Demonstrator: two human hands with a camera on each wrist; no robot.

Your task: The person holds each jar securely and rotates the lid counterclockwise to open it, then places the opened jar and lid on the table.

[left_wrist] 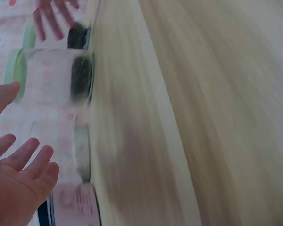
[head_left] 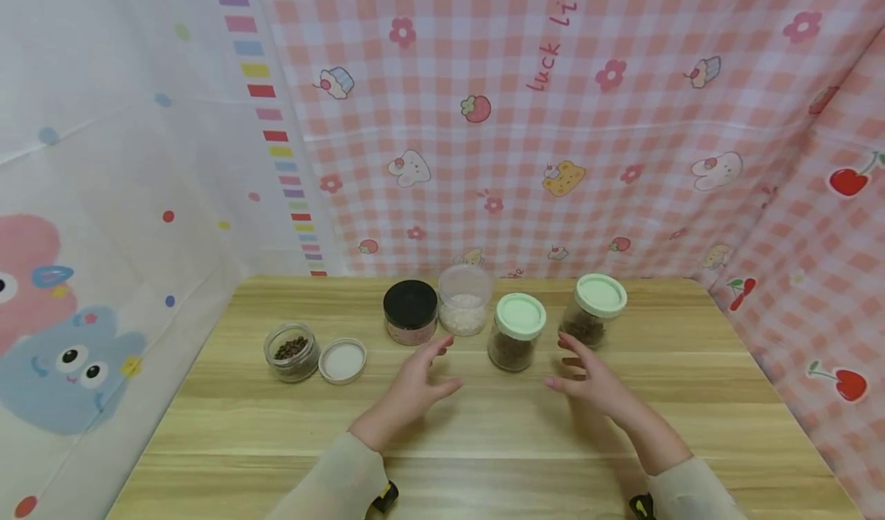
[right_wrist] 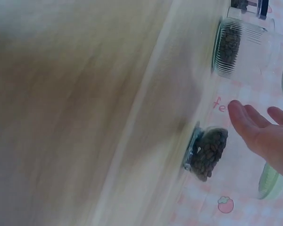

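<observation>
Left hand (head_left: pixel 423 374) and right hand (head_left: pixel 591 382) are both released, fingers apart and slightly bent, palms roughly facing each other over the wood table (head_left: pixel 484 458). Between them, a bit further out, stands the middle jar (head_left: pixel 513 343), mint-green lid on, dark bits inside. On the left wrist cam the left thumb overlaps its lid, but the head cam shows a gap between that hand and the jar.

Just beyond the right fingertips is the right jar (head_left: pixel 593 312), same green lid. From the head cam I can't tell if they touch; the right wrist cam shows brown pellets heaped unevenly inside, plus ribbed glass on the middle one, which you can't make out from above.

Past the left fingertips there's a clear tub (head_left: pixel 465 316) of white grains, then a black-lidded jar (head_left: pixel 411 312). Only the left wrist cam gets the dark print on its pink side.

Well left of the left hand, and only clear in the head view: a lidless jar (head_left: pixel 292 353) of brown pellets, with a white lid (head_left: pixel 343 361) just beside it. Pink checked cloth (head_left: pixel 442 51) hangs behind everything.
</observation>
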